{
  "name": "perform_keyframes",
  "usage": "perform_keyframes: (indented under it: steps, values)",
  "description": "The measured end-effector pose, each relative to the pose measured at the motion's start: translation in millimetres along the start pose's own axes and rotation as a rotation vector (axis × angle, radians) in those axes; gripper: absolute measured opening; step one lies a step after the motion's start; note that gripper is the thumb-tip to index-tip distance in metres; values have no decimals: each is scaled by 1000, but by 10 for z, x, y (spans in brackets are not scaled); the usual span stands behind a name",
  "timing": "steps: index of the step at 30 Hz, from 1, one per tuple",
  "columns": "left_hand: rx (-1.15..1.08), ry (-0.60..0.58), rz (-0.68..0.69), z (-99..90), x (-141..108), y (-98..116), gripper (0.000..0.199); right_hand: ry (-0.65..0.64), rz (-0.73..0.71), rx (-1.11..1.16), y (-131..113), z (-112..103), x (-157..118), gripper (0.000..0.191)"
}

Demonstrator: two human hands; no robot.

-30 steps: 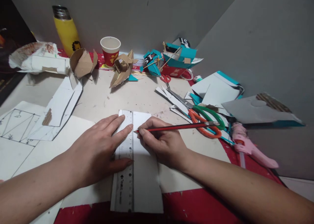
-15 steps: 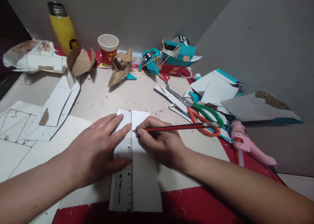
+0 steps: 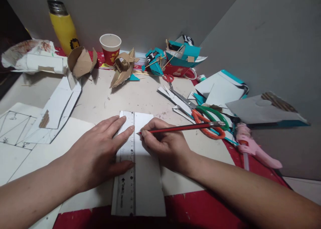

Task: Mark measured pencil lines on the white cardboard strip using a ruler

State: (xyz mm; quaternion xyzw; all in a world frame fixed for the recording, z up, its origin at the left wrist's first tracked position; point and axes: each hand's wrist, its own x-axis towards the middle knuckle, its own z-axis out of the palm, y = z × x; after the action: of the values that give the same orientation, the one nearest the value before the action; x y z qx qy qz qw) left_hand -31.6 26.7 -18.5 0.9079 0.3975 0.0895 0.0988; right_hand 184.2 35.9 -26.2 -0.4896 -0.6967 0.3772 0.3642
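A clear ruler (image 3: 126,192) lies lengthwise on a white strip of card (image 3: 149,185). Fingers spread and flat, my left hand (image 3: 100,152) presses on the ruler, its thumb and index finger reaching the ruler's right edge. My right hand (image 3: 165,143) pinches a red and black pencil (image 3: 178,128) near its point. The pencil's tip is just right of the ruler's edge, over the card; whether it touches is too small to tell. The side of my right hand rests on the card's right part.
Orange-green scissors (image 3: 210,122) lie right, near card scraps and a pink glue gun (image 3: 258,152). Behind stand a yellow bottle (image 3: 64,29), a paper cup (image 3: 110,50), a cardboard boat (image 3: 122,68) and a teal card model (image 3: 184,53). Marked paper (image 3: 15,158) lies left.
The pencil tip has shifted slightly right, away from the ruler's edge, and its rear end has tipped up a little. My left hand and the ruler stay in place.
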Motion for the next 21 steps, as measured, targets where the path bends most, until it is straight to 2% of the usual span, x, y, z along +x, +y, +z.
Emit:
perform_keyframes:
  steps: [6, 12, 21]
  values:
    - [-10, 0, 7, -20, 0, 9, 70, -30, -29, -41, 24, -7, 1, 11]
    - [-16, 13, 12, -10, 9, 4, 70, 17, -57, -104, -15, -9, -4, 13]
    - [-24, 7, 7, -18, 6, 8, 70, -12, -64, -104, -4, -7, 4, 13]
